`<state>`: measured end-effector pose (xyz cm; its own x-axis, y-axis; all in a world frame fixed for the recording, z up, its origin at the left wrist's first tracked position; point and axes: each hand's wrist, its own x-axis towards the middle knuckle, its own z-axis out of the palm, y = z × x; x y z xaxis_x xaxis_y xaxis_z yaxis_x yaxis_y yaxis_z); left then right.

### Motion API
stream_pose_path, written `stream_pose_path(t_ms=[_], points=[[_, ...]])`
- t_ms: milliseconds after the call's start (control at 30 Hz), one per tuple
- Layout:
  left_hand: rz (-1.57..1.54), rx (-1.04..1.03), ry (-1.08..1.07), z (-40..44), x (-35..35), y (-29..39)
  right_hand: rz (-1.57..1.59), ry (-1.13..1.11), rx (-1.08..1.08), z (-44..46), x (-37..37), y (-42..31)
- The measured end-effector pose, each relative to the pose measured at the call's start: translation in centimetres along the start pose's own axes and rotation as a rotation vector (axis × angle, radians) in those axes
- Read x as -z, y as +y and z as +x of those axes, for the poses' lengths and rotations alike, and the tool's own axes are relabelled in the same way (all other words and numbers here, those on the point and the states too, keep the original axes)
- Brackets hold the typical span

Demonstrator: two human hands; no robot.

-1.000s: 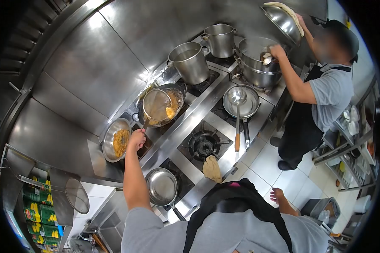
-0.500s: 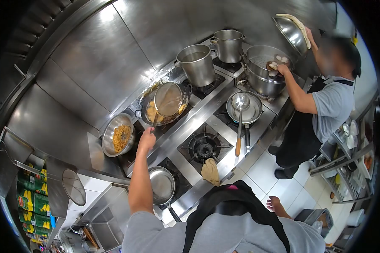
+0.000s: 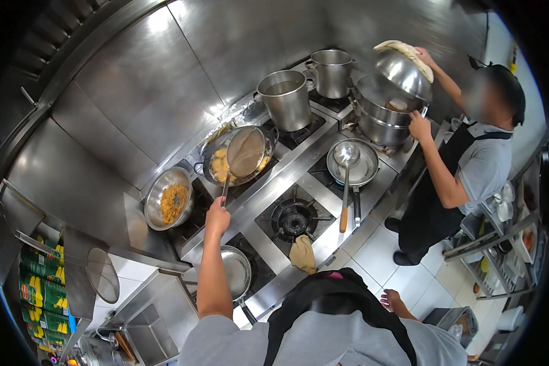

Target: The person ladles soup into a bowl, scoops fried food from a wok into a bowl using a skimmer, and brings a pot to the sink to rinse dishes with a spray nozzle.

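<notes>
My left hand (image 3: 216,218) is closed around the handle of a mesh skimmer (image 3: 246,151). The skimmer's round mesh is over a wok (image 3: 216,177) where yellowish pieces (image 3: 220,166) sit in bubbling oil; the mesh partly hides them. Left of the wok, a steel bowl (image 3: 154,209) holds orange-brown crumbly food (image 3: 174,204). Below my left forearm is a frying pan (image 3: 236,268), partly covered by the arm. My right hand (image 3: 391,300) hangs low by my side above the floor, fingers loosely apart, holding nothing.
A co-worker (image 3: 470,152) at right holds a domed lid (image 3: 404,73) with a cloth over a steamer pot (image 3: 381,125). Two tall pots (image 3: 285,110) stand at the back. A ladle (image 3: 346,154) rests in a pan (image 3: 367,171). A cloth (image 3: 302,254) lies at the stove's front edge.
The skimmer has shifted slightly right over the wok, still in my left hand. The co-worker's lid has come down over the steamer, and their other hand has moved from the food to the pot's rim.
</notes>
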<state>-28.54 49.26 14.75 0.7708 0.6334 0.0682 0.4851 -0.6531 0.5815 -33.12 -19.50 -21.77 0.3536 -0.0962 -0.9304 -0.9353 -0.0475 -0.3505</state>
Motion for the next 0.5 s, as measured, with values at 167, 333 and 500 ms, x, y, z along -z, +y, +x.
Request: stream_pose_path(t_ms=[167, 333, 500], points=[[0.033, -0.012, 0.015, -0.2, -1.3, -1.2, -0.063, -0.015, 0.002, 0.4, 0.8, 2.1], [0.065, -0.031, 0.034, 2.1, -4.5, -1.5, -0.107, 0.011, -0.004, -1.0, 0.3, 1.1], [0.156, 0.015, 0.081, 4.4, 0.5, -1.8, -0.005, 0.023, 0.086, -1.8, -0.3, -1.7]])
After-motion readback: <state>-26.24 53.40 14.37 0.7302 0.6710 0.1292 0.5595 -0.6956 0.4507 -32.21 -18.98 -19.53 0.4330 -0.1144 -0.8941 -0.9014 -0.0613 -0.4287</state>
